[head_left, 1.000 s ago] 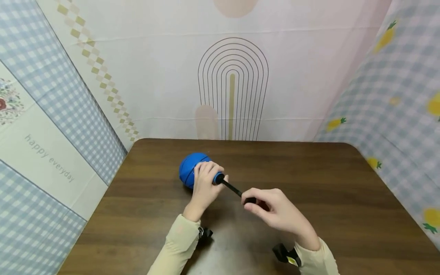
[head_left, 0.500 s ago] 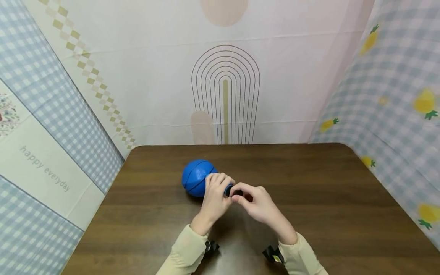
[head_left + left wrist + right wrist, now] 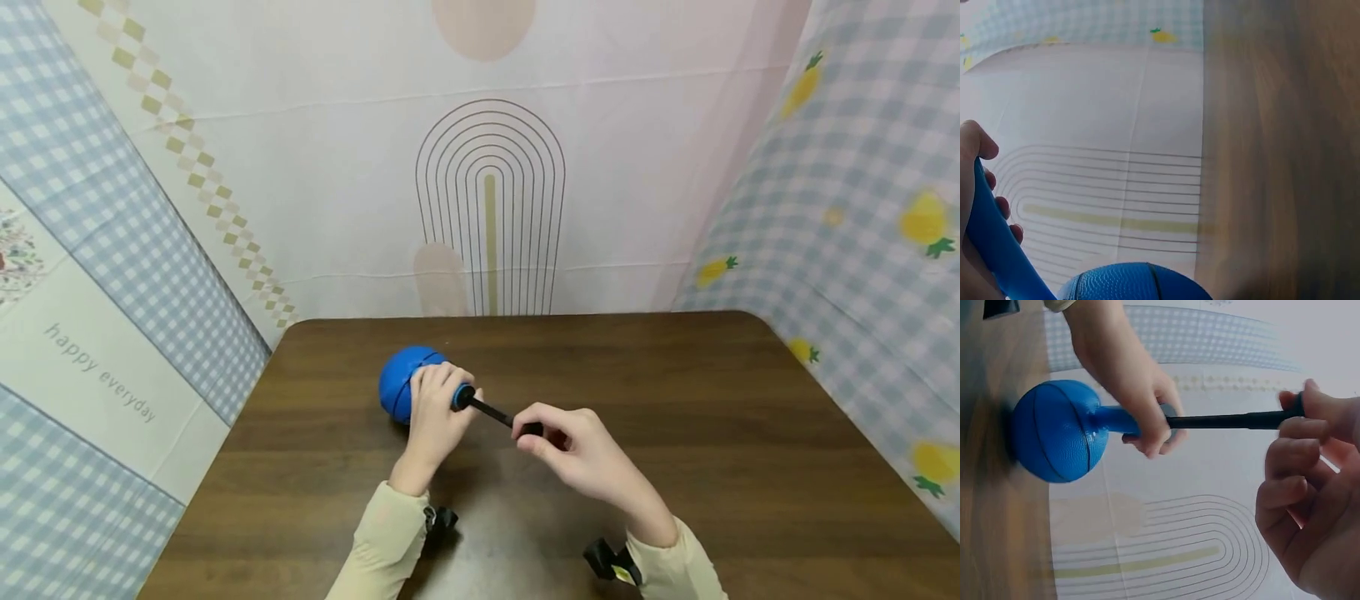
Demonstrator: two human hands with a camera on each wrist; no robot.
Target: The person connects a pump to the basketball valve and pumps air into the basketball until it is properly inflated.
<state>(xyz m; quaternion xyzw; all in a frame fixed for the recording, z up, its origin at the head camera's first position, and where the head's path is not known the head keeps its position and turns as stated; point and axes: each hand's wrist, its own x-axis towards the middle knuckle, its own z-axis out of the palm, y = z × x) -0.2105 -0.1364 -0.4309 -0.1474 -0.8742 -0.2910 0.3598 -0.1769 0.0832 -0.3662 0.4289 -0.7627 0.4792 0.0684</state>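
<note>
A small blue basketball [image 3: 397, 387] with black seams sits on the table toward the back, left of centre. A blue hand pump [image 3: 1115, 419] joins it at the side. My left hand [image 3: 437, 417] grips the pump's barrel, fingers wrapped round it near its black end cap. The barrel [image 3: 1000, 244] also crosses the lower left of the left wrist view. Out of the cap runs a long stretch of black rod [image 3: 1216, 422]. Pinched between thumb and fingers of my right hand [image 3: 581, 454] is the black handle [image 3: 533, 429], partly hidden by those fingers.
The brown wooden table [image 3: 675, 400] lies under both arms. Behind it hangs a pale patterned cloth [image 3: 337, 183], with checked cloths [image 3: 825, 242] at the sides. Black camera mounts [image 3: 611, 560] sit at the wrists.
The handle was out a second ago, pushed in against the barrel half a second ago, and is pulled out again now. My hands have moved apart; the ball has shifted slightly left.
</note>
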